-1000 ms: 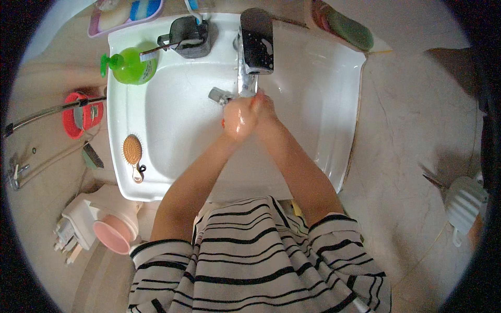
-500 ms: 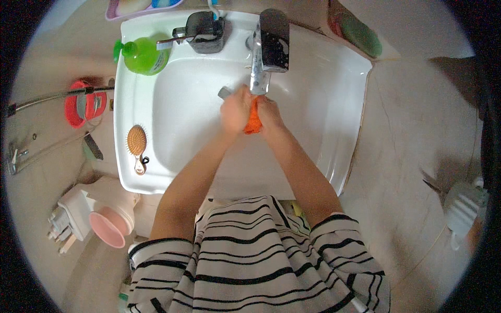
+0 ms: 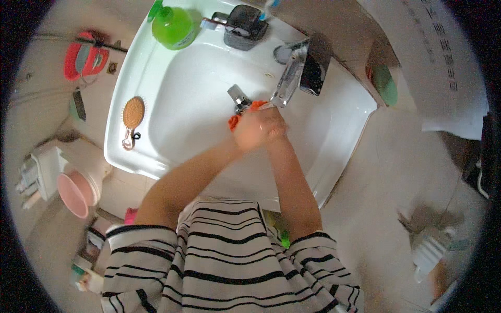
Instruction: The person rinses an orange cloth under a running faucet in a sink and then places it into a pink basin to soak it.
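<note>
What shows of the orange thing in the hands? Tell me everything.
The orange thing looks soft and crumpled, perhaps cloth or mesh. Patches show left of and beyond the two-handed grip, which touches it and hides the rest, so its full shape is unclear. It is held over the white sink, near the faucet.

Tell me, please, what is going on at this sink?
A person in a striped shirt has their left hand closed on an orange cloth, with the right hand against it; blur hides the right's exact grip. Both are over the white sink, near the faucet. A hairbrush lies on the rim.
</note>
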{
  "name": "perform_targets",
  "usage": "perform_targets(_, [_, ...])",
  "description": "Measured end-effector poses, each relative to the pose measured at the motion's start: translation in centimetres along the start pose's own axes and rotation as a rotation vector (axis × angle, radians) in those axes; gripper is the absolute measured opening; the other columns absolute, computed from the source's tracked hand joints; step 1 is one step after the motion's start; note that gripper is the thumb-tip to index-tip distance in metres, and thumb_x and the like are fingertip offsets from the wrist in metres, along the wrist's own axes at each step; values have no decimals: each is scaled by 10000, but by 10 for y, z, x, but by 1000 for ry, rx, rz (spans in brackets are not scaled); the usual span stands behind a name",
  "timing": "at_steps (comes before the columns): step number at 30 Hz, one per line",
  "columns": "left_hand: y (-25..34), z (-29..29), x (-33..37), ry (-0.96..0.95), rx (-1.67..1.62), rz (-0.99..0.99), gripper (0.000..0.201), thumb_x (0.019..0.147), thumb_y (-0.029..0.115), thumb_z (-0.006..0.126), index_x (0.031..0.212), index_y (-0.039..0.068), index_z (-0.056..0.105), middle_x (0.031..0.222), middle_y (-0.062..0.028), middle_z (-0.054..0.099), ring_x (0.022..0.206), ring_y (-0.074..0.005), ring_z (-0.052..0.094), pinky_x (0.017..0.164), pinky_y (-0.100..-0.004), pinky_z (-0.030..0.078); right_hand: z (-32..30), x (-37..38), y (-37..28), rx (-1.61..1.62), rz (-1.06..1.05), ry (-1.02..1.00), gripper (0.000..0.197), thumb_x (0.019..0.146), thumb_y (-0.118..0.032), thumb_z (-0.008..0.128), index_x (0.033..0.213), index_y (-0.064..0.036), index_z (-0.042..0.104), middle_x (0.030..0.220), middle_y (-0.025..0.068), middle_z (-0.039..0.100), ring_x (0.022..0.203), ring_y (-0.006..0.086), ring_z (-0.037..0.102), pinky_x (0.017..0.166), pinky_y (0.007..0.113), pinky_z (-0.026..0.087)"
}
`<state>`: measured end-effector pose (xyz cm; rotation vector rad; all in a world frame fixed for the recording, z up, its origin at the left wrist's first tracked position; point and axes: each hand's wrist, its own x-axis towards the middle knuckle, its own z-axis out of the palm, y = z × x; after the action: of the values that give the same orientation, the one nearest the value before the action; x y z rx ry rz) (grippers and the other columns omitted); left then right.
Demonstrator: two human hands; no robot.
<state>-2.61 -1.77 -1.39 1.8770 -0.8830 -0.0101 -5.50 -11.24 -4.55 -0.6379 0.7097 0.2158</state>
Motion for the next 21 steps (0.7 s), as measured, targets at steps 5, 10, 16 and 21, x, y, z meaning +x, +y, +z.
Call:
perform_targets(5, [-7,-12,22,-42,38,-593,255,816,267,515,772,38,618,772,-174,610,701,-353,591,644,-432,478,46,-15,-5,-118,-87,183,359,831,-266,511,1089,-18,496,1007,110,573,871,244,584,741,380,502])
perform_targets(10, [17,-13,22,-14,-49,-447,288,840,291,483,830,35,615,783,-192,607,723,-358,594,660,-442,470,29,-6,-7,-178,-41,198,349,847,-248,483,1114,-24,474,1023,105,565,895,252,578,757,387,495])
perform_targets(16, [3,-16,14,67,-68,-477,264,861,248,462,948,49,612,938,-202,597,837,-373,579,737,-407,474,46,-13,-16,-271,-5,250,319,903,-298,484,1116,-60,477,999,58,544,906,192,559,762,323,484])
perform_targets(21, [8,3,-10,249,-293,-543,356,867,352,457,1023,49,560,956,-127,594,837,-273,589,718,-367,468,24,-5,-32,-475,-75,250,313,886,-304,509,1080,-59,487,1011,67,558,958,196,553,794,332,484])
